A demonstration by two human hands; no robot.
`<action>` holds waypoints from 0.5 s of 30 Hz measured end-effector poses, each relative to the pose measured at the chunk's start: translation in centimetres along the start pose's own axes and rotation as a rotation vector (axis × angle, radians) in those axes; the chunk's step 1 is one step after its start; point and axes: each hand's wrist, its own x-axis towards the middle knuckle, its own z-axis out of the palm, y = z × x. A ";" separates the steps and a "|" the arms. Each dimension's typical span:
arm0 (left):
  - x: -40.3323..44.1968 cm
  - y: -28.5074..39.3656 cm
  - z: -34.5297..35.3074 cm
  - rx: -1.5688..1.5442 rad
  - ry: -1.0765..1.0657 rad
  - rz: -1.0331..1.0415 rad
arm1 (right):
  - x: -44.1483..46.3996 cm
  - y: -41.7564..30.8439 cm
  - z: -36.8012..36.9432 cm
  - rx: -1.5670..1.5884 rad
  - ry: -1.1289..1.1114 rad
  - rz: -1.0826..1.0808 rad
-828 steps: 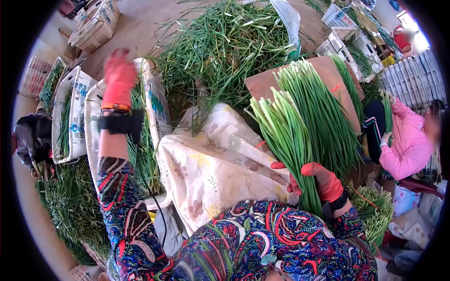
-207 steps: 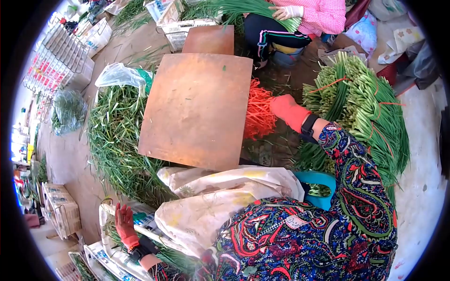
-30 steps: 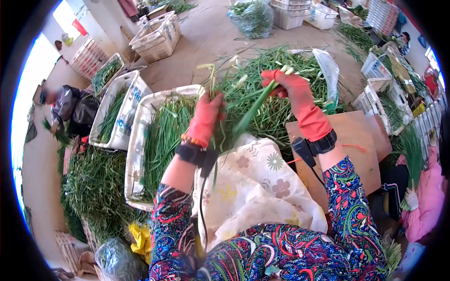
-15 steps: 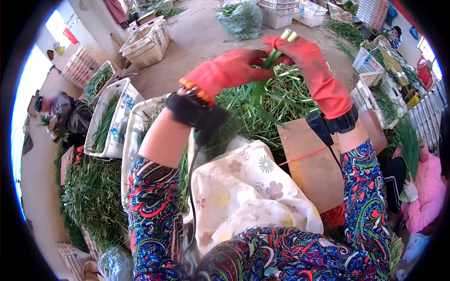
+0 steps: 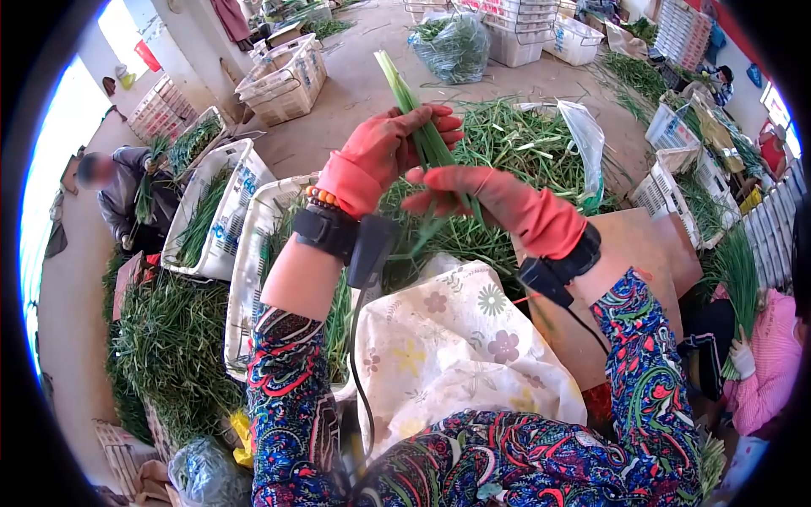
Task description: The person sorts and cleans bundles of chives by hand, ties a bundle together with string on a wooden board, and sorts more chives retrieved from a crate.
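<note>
My left hand [image 5: 393,156], in a red rubber glove, is closed round the middle of a bunch of chives [image 5: 400,84]. The pale stem ends point up and to the left above the glove. My right hand [image 5: 498,203], gloved alike, is just below and to the right, its fingers curled about the lower green leaves. Some loose leaves hang under it, slightly blurred. Behind and below both hands lies a large heap of cut greens [image 5: 515,139]. A flowered cloth [image 5: 456,346] covers my lap.
White crates [image 5: 207,211] of greens stand at my left, beside another heap [image 5: 173,346]. A brown board [image 5: 604,287] lies at my right. A person in grey [image 5: 127,190] sits far left; one in pink [image 5: 770,359] holds chives at right. A filled plastic bag [image 5: 452,51] stands ahead.
The bunch has passed from the right hand's grip near the stem ends into my left hand. My right hand has moved down to the leaves. The view has shifted slightly.
</note>
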 end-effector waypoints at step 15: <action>-0.5 -2.2 -1.0 -0.001 0.149 -0.094 | -3.8 -1.6 -3.9 -0.579 0.285 0.124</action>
